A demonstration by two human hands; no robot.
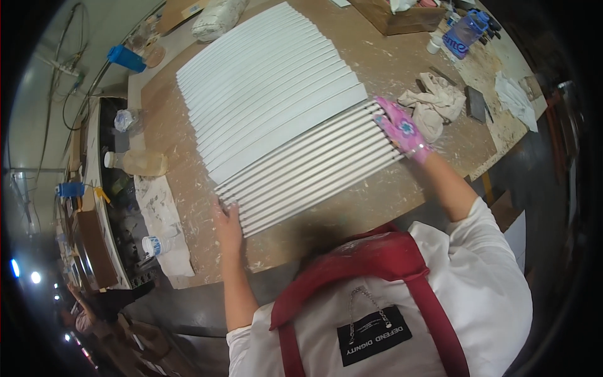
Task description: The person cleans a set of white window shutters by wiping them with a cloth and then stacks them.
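A row of narrow pale slats (308,168) with dark gaps between them lies crosswise on the table in front of me. My bare left hand (229,225) holds its left end, thumb near the slats' tips and the other fingers partly hidden. At the opposite end, my right hand (404,131), in a pink flowered glove, spans the slat ends with its fingers. Just beyond, and touching or nearly touching this row, is a broad fan of white slats (270,81) laid side by side.
The brown worktable (402,195) has white smears. A crumpled beige cloth (433,107) and a dark block (475,103) lie right of the slats. Farther back are a cardboard box (396,19) and a blue bottle (465,34). On the left stand a jug (136,162) and a white tub (157,245).
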